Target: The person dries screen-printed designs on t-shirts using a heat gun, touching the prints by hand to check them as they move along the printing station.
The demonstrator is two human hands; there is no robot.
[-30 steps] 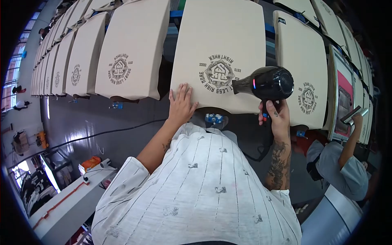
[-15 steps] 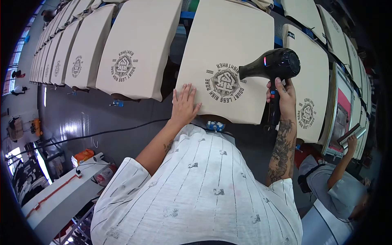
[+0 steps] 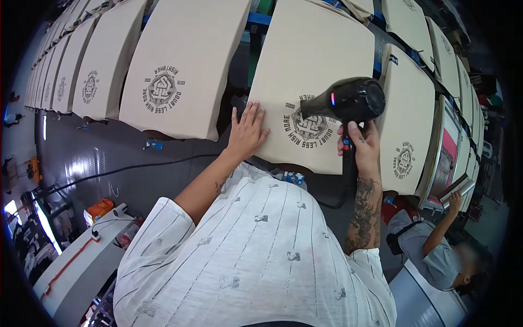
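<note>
A black hair dryer (image 3: 348, 101) is gripped by its handle in my right hand (image 3: 362, 144), fingers wrapped round it. Its nozzle points left, over the dark round print (image 3: 305, 128) on the cream fabric panel (image 3: 321, 49) in front of me, and hides part of the lettering. My left hand (image 3: 248, 131) lies flat with fingers stretched out on the panel's lower left edge, holding nothing. Whether the nozzle touches the fabric I cannot tell.
More printed cream panels (image 3: 188, 49) stand in rows on both sides. A black cord (image 3: 131, 166) runs across to the left. At right, a co-worker (image 3: 430, 245) holds a metal-edged tool (image 3: 457, 188) by a framed screen (image 3: 444, 147). A white counter (image 3: 81, 256) is at lower left.
The hair dryer in my right hand has moved left across the print, its nozzle now over the emblem. My left hand stays on the panel's edge. The view has shifted slightly.
</note>
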